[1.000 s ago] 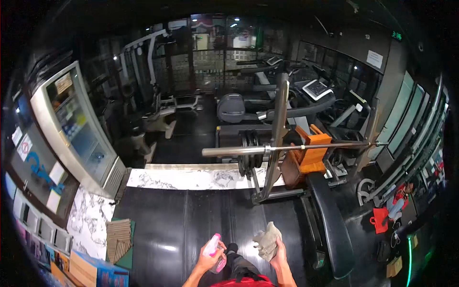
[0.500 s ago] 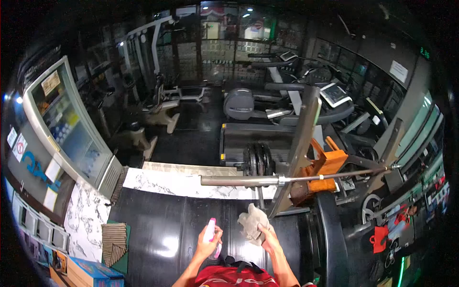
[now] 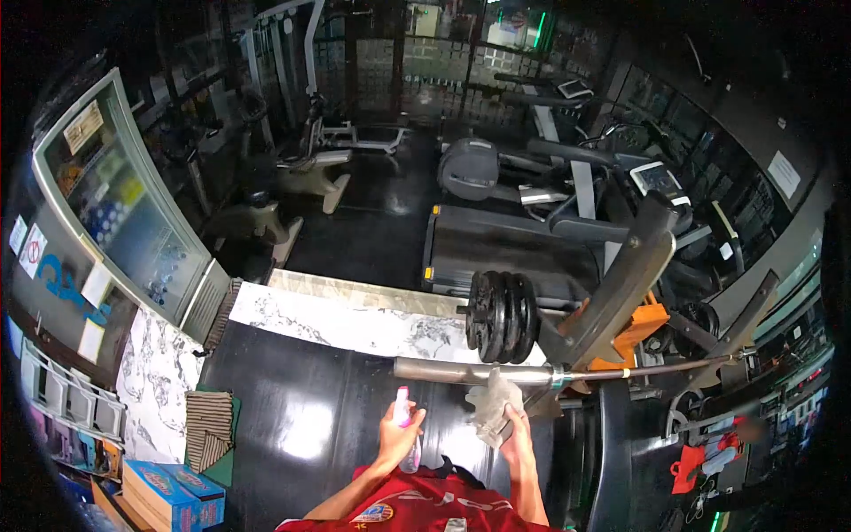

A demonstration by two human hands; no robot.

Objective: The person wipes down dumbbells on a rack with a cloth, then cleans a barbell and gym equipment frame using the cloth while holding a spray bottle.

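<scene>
I see left hand point(image 3: 399, 436), fingers curled round pink bottle point(image 3: 403, 410); right hand point(image 3: 516, 429) pinches grey cloth point(image 3: 491, 406) by barbell's point(image 3: 443, 370) near end, contact unclear.

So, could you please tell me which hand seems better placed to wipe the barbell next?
Probably the right hand: it holds the cloth, which overlaps the barbell in this view; the left hand holds the bottle.
</scene>
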